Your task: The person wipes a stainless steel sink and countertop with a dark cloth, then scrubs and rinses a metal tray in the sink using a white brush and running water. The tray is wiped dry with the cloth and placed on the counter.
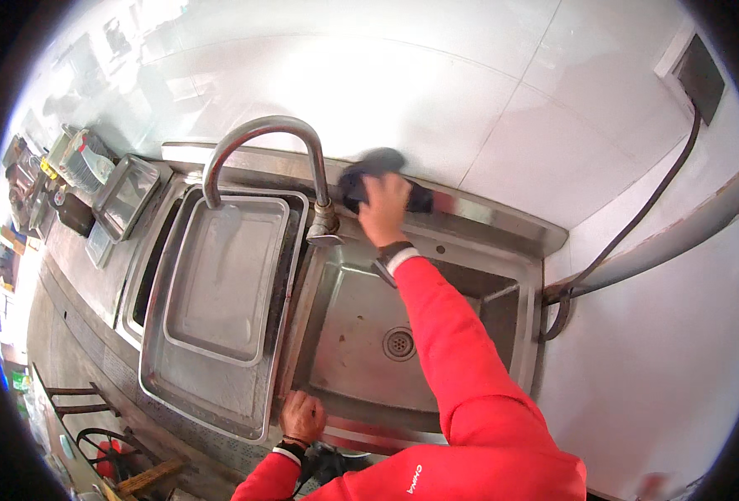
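Observation:
Across the sink, my right hand (383,207) presses a dark cloth (354,185) against the steel ledge (469,209) at the foot of the wall. Hand and cloth are smeared by motion; the fingers seem curled over it. The cloth lies just right of the curved faucet (271,125). My left hand (302,417) is closed at the near rim of the sink, fingers curled on the edge. Between my hands is the steel sink basin (357,334), with a round drain (398,343) in its floor. My right forearm covers part of the basin.
Left of the basin, a smaller metal tray (227,284) lies inside a larger one (194,388), under the faucet's spout. Farther left stand a rectangular metal pan (127,198) and a dark bottle (74,213). A black cable (645,204) hangs along the right wall.

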A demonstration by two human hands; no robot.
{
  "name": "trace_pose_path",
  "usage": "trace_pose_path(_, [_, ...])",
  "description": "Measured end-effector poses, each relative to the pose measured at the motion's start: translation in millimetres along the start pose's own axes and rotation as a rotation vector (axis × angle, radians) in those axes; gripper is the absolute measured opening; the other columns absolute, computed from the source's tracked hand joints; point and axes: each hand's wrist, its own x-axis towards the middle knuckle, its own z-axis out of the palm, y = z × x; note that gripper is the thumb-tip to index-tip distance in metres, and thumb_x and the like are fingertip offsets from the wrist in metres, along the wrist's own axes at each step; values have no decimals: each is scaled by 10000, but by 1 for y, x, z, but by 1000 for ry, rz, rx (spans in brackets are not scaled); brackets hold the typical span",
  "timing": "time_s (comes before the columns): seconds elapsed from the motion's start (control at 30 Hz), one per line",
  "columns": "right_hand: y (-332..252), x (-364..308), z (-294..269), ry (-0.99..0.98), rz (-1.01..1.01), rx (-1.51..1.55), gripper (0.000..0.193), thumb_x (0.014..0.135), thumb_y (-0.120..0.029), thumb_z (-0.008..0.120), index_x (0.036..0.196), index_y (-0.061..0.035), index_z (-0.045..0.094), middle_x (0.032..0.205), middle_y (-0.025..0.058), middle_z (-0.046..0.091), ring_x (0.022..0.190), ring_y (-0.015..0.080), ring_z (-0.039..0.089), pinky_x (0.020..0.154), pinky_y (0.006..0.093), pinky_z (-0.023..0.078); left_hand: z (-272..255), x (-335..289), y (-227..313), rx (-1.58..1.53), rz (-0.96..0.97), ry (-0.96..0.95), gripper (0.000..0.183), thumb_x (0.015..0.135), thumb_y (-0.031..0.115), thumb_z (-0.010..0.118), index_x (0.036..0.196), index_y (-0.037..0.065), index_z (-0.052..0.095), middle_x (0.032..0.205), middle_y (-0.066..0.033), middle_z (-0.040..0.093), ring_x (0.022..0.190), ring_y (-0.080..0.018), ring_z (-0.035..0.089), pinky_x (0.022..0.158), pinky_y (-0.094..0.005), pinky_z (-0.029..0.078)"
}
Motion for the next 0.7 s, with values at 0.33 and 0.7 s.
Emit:
trace_pose_path(0.33, [96,-36,-67,-123,-412,-56,204,691,-90,684,894,-114,693,1191,91,596,1119,329,540,915,457,437,-2,1,4,74,27,-34,155,784,31,622,655,37,535,740,-144,517,722,-372,521,633,-474,441])
trace_pose_path(0.7, [179,-43,-242,90,414,-174,431,681,-114,764,1081,-38,624,1128,225,574,1078,430,527,944,504,425,-3,2,-2,3,99,3,74,755,27,627,710,49,573,778,-137,540,768,-372,546,665,-467,466])
